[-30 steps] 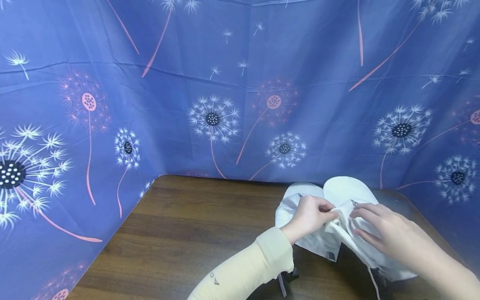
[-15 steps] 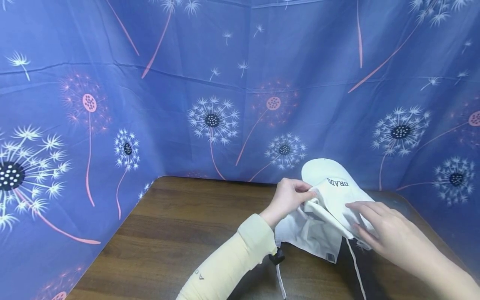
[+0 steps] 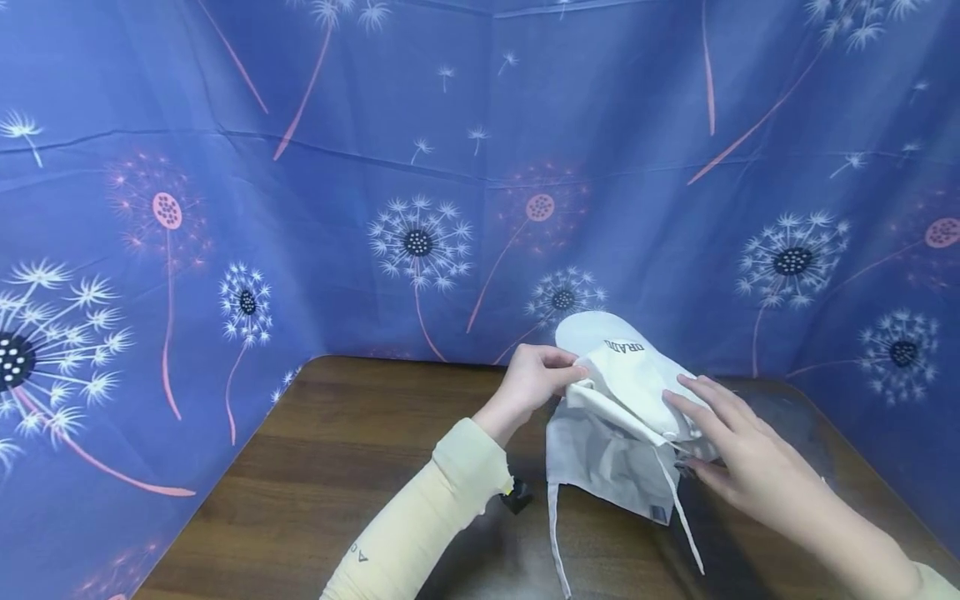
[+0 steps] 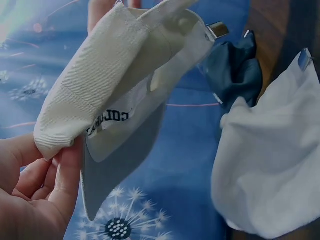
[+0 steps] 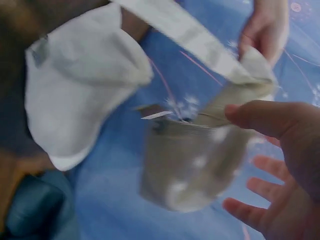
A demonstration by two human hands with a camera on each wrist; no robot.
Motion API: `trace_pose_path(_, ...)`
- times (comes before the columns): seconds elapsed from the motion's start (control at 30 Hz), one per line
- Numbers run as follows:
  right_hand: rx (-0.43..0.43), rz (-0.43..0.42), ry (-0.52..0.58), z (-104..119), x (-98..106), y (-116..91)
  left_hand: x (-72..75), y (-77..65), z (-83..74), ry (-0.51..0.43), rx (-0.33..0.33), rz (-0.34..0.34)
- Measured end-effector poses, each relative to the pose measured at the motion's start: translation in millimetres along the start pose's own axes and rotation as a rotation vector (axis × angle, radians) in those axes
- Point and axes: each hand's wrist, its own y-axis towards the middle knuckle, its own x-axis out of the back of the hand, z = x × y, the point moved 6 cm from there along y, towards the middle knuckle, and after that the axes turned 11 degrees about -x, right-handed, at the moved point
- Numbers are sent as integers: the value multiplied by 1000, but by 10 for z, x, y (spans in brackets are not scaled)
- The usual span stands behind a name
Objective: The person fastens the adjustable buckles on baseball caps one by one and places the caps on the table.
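Observation:
My left hand pinches the edge of a white baseball cap with dark lettering above its brim. In the left wrist view, thumb and fingers grip the cap's folded rim. The cap hangs in the air, a narrow strap dangling from it. Beside its other side is my right hand, fingers spread. The right wrist view has the thumb close to the cap's rim; whether it touches is hard to tell. A second white cap lies below, partly hidden by the held one.
A brown wooden table carries the second cap. A small black object sits near the left sleeve. Dark teal cloth shows beside the caps in the left wrist view. Blue dandelion-print cloth hangs behind and at both sides.
The left hand has lifted the cap and drawn it leftward, above the second cap. Its lettering has come into view. The right hand has followed slightly left, fingers spread.

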Motion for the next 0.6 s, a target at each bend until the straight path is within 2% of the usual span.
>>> trace_pose_path(0.17,-59,-40,54,4,-156,23,178,-22,-20,-19,20,-2)
trace_pose_path(0.4,5,-283,126,55,-192,68,316,-49,14,-141,73,-5)
trace_pose_path(0.6,54,-419,184,145,-111,130,453,-84,53,-199,108,-5)
